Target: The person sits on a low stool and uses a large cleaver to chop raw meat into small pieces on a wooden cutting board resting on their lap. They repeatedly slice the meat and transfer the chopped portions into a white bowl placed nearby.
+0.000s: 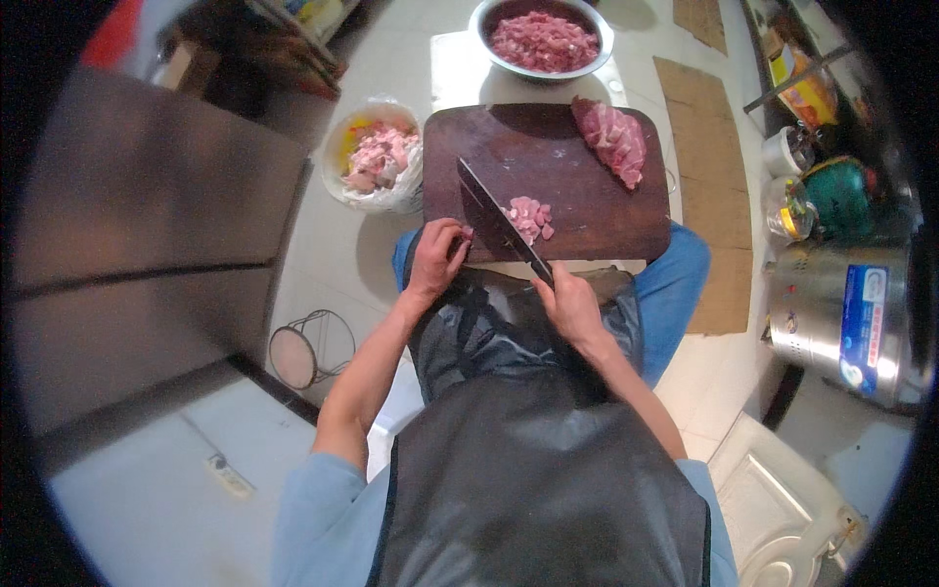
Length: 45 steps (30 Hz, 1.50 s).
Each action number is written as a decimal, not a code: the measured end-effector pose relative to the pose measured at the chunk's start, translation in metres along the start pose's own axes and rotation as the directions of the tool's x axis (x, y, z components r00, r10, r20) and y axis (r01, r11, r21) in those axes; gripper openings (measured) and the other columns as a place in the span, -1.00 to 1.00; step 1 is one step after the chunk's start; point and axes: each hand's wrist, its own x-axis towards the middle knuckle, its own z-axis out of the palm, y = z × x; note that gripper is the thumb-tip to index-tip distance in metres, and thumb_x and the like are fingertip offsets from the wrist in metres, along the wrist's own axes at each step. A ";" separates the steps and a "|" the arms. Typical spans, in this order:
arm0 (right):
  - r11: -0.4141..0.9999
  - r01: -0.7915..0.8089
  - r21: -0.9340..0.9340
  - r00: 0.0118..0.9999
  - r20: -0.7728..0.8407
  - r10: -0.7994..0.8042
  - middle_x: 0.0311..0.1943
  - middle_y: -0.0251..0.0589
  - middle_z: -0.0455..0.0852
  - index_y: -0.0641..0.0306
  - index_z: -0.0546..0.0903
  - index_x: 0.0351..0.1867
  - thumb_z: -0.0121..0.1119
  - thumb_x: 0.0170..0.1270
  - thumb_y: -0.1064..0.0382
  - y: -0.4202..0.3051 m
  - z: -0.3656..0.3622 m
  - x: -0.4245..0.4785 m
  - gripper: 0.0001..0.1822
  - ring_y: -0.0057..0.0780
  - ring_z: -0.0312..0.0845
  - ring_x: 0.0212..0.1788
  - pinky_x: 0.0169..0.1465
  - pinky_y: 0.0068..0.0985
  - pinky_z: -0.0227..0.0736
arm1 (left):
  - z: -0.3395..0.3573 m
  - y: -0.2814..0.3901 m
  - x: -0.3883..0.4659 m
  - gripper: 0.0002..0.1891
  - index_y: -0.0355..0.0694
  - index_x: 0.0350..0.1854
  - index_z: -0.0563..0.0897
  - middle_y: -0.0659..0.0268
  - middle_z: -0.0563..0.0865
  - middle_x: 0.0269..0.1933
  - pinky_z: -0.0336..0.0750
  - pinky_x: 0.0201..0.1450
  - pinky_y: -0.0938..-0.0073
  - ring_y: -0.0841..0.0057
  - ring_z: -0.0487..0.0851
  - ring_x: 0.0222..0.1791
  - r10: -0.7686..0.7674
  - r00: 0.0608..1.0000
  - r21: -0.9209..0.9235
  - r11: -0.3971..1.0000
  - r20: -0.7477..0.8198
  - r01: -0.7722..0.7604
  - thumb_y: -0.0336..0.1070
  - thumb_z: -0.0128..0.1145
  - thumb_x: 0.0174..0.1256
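My right hand (571, 302) grips the black handle of a long kitchen knife (499, 213), whose blade points away over the dark wooden cutting board (557, 154). At the board's near left edge, my left hand (439, 257) has its fingers curled with a small bit of pinkish meat at the fingertips. Small cut pieces of meat (530, 218) lie just right of the blade. A larger slab of raw meat (610, 139) rests at the board's far right corner. Beyond the board stands a metal bowl (603, 51) full of cut meat.
A lined bucket (334, 180) with meat scraps stands left of the board. Flat cardboard (711, 198) lies on the floor at the right, beside a large stainless steel container (814, 315) and several smaller containers. A round wire-framed stand (293, 357) is at the lower left, near a cabinet (147, 191).
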 end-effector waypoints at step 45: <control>0.875 -0.037 0.483 0.995 0.100 -0.013 -0.49 0.01 0.68 0.30 0.57 -0.12 0.25 0.59 0.00 0.059 -0.011 0.008 -0.65 -0.01 0.60 -0.57 -0.47 -0.21 0.51 | 0.009 -0.016 0.008 -0.86 -0.29 -0.15 0.71 0.14 0.71 -0.03 0.59 0.11 0.19 0.11 0.67 0.05 -0.034 0.999 0.064 0.997 -0.017 0.035 -0.53 0.36 0.29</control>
